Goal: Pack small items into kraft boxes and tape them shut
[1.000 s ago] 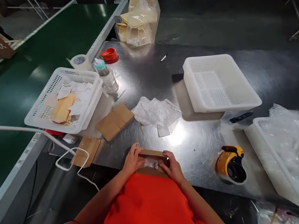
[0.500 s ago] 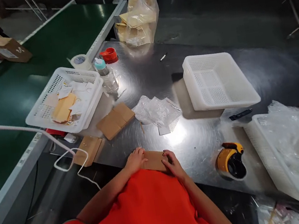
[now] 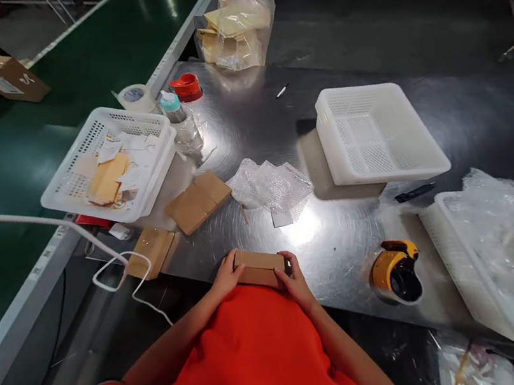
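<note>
A small brown cardboard box [image 3: 261, 268] is at the near edge of the metal table, close against the red shirt. My left hand [image 3: 227, 275] grips its left end, thumb on the near side and fingers at the far side. At the right end, my right hand [image 3: 293, 277] is closed around it, beside a dark gap where the end looks partly open. Beyond the box lie clear bubble wrap sheets [image 3: 269, 184] with a small grey card [image 3: 282, 216] at their near edge. Flat folded cardboard pieces [image 3: 198, 202] rest to the left of the wrap.
A white basket of papers [image 3: 151, 128] stands at left, by a green conveyor [image 3: 87, 63]. An empty white basket [image 3: 337, 161] sits at right, above a yellow tape dispenser [image 3: 384, 270]. A basket of bubble wrap [image 3: 463, 277] occupies the right edge. A white cable [image 3: 95, 242] hangs at left.
The cardboard has been tilted up, and its box shape with a dark opening at the right end now shows. Both hands have closed more firmly on its ends.
</note>
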`<state>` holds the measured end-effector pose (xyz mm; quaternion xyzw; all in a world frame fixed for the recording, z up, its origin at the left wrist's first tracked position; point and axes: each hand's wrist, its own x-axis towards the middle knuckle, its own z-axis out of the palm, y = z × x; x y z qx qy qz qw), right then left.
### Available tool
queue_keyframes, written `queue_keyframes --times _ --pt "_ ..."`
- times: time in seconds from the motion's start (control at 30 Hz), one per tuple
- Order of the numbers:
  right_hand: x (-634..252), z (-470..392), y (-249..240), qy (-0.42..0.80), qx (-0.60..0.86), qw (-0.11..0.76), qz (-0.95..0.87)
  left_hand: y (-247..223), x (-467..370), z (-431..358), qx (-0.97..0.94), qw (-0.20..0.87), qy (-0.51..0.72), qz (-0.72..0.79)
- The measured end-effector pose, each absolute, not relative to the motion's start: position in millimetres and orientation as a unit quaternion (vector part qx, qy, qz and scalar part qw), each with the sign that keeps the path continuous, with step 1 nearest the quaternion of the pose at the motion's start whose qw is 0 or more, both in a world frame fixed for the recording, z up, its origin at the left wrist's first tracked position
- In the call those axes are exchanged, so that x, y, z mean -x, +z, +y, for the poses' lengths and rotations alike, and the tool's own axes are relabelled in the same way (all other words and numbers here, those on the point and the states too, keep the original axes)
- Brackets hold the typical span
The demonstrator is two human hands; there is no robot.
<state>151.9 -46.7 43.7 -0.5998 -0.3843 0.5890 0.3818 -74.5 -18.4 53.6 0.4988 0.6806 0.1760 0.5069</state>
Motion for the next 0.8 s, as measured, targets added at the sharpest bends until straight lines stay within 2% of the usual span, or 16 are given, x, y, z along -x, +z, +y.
queue_keyframes --times 0.2,0.33,0.4,0.47,0.53,0.57,0.67,0.73,0.8 --pt "-142 -42 42 0.619 0.597 0.397 -0.322 47 74 -18 -0.473 0.508 0.212 0.688" --pt "-153 -43 45 0.606 0.618 0.358 -0.349 45 76 -21 -0.462 0.508 0.229 0.69" --pt "-185 -47 50 0.501 0.702 0.357 -0.36 43 78 -23 -0.452 0.515 0.235 0.689" --pt "-234 -52 58 0.282 0.821 0.355 -0.347 40 80 -24 -0.432 0.523 0.243 0.694" --pt "-288 -59 65 0.06 0.905 0.272 -0.322 37 81 -24 -0.412 0.528 0.253 0.698" --pt "-310 -61 68 0.014 0.928 0.225 -0.296 35 81 -24 -0.407 0.53 0.257 0.698" --pt "-342 -67 74 0.094 0.941 0.155 -0.286 33 80 -22 -0.405 0.534 0.259 0.696" --pt "-330 -72 78 0.161 0.921 0.162 -0.316 34 79 -21 -0.405 0.535 0.262 0.694" --pt "-300 -82 87 0.23 0.881 0.206 -0.359 35 77 -20 -0.405 0.534 0.266 0.693"
